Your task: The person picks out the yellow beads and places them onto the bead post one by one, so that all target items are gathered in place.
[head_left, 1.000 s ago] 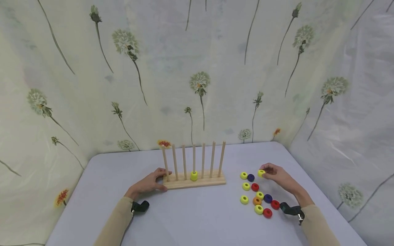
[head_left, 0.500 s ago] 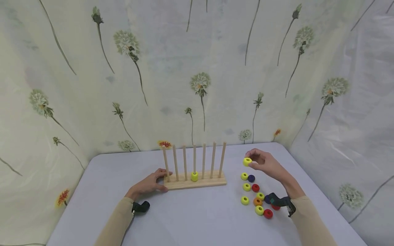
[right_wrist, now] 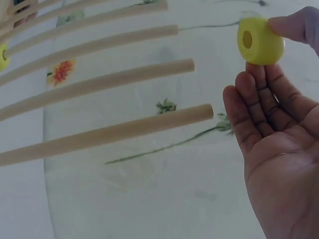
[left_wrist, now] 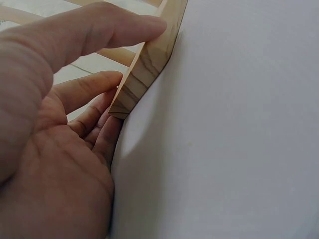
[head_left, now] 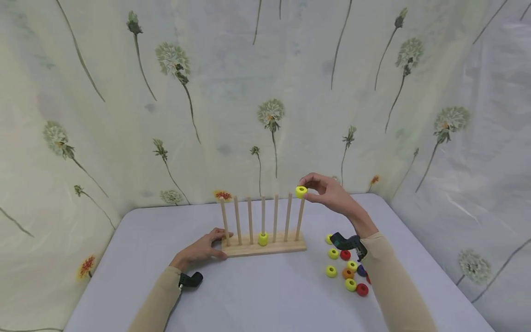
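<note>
Between the thumb and fingers of my right hand (head_left: pixel 329 193) I pinch a yellow bead (head_left: pixel 301 192). In the head view it overlaps the top of the rightmost peg. The right wrist view shows this bead's hole (right_wrist: pixel 247 39) apart from the peg tips. My left hand (head_left: pixel 201 251) grips the left end of a wooden peg stand (head_left: pixel 265 248), thumb in front and fingers behind. In the left wrist view its thumb (left_wrist: pixel 124 30) lies along the stand's end block (left_wrist: pixel 144 72). Another yellow bead (head_left: pixel 263 239) sits low on the middle peg.
Loose beads lie at the right of the white table (head_left: pixel 265 295): several yellow ones, such as a yellow bead (head_left: pixel 331 271), an orange bead (head_left: pixel 348 273), and red ones like a red bead (head_left: pixel 362 289). My right forearm partly hides them. A floral curtain (head_left: pixel 224 115) hangs behind.
My right hand has carried the yellow bead up and left from beside the loose beads to the stand's right end. The left hand has stayed at the stand.
</note>
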### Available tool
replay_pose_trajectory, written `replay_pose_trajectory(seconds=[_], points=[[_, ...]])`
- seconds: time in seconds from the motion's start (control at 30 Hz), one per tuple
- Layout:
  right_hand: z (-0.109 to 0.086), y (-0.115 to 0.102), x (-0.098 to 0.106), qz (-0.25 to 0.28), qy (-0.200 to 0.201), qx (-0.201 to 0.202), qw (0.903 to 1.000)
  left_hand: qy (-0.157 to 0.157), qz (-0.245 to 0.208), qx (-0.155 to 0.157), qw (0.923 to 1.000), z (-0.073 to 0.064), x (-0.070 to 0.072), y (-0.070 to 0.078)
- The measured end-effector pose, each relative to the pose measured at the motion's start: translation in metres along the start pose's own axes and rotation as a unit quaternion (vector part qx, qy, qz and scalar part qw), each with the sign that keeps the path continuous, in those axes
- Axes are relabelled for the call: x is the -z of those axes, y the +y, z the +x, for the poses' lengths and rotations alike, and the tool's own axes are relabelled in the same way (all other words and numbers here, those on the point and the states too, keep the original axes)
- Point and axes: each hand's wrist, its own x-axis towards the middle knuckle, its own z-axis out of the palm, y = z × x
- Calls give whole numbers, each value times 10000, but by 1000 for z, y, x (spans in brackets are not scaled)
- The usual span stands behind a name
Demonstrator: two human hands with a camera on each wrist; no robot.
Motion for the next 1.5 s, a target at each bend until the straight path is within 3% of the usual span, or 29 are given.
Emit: replay_pose_trajectory(seconds=[0.3,0.63,0.9,1.5], points=[[34,-15,-21,-208,-52,-33,9998,15,-108,98,9999,-1,0,2],[53,-18,-46,-735,-50,-17,9973,8,-50,53,10000,-1,2,2],[60,-15,-58,-1136,-95,-105,9934,-30,80,-35,10000,-1,3,0],[64,-13,-63,-1068,-280,-223,9936,-7,6,91,10000,0,1,-2]])
